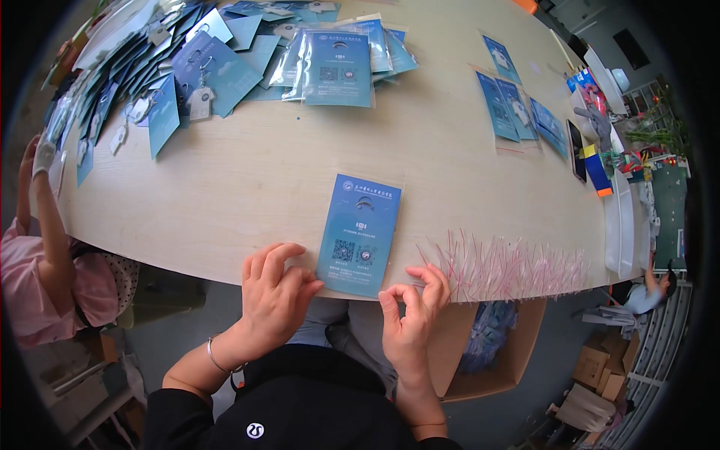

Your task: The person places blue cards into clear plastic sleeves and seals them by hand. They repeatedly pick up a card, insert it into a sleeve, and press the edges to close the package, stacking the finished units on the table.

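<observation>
Both hands frame 1 blue card (pixel 359 234) lying flat near the front edge of the pale wooden tabletop (pixel 247 187). Left hand (pixel 274 289): fingers curled, their tips pressing on or pinching the card's lower-left edge; whether a clear sleeve covers the card cannot be told for certain, though a faint glossy outline suggests 1. Right hand (pixel 412 311): thumb and forefinger pinched together just right of the card's lower-right corner, apparently on a thin strip; what it holds is too small to confirm.

Right of the card, a fan of thin pink-and-white strips (pixel 510 266) lies along the tabletop's edge. Beyond the card, at the far side, a heap of blue cards with small shirt-shaped keyrings (pixel 172 82) sits to the left, a stack of sleeved cards (pixel 337 67) in the middle, and 3 further sleeved cards (pixel 517 109) to the right. Below the strips, an open cardboard box (pixel 491 345) stands under the tabletop.

Judged step: packing the card, with the closing stage in hand. The following move would call for steady holding by the left hand while the right works finely at the lower edge.
</observation>
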Demonstrator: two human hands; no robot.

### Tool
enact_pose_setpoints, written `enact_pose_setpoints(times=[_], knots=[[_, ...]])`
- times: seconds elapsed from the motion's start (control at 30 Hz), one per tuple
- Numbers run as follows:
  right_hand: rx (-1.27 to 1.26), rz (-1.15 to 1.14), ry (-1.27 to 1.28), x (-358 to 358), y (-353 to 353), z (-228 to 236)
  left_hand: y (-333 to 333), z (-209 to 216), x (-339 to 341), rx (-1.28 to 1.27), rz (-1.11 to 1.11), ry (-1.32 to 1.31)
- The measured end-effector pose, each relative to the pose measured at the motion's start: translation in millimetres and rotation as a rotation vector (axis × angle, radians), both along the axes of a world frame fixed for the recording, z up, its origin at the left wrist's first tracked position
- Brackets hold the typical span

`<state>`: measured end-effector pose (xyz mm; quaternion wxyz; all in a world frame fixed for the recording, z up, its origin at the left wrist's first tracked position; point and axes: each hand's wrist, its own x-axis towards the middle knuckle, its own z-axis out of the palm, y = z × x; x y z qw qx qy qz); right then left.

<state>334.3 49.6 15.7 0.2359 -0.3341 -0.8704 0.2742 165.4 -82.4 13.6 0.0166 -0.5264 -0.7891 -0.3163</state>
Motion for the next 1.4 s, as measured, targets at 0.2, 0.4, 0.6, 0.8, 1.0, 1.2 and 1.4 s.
enact_pose_setpoints(times=[0.2,0.4,0.6,0.8,1.0,1.2,1.4], knots=[[0.012,-0.021,-0.038,-4,-2,5,1,5,3,0.011,0.044,-0.056],[0.027,-0.043,-0.077,-7,-3,9,3,9,4,0.001,0.072,-0.123],[-0.031,-0.133,-0.031,-8,-4,10,7,11,10,0.014,0.052,-0.057],[0.031,-0.166,-0.003,-8,-6,3,21,8,5,-0.137,-0.532,0.206],[0.087,-0.104,-0.042,-9,0,13,17,3,23,-0.245,-0.423,0.363],[0.198,0.003,-0.034,-33,125,62,4,-17,22,-0.031,-0.337,0.402],[0.318,-0.091,-0.692,-61,246,28,17,22,-23,0.304,-0.383,0.403]])
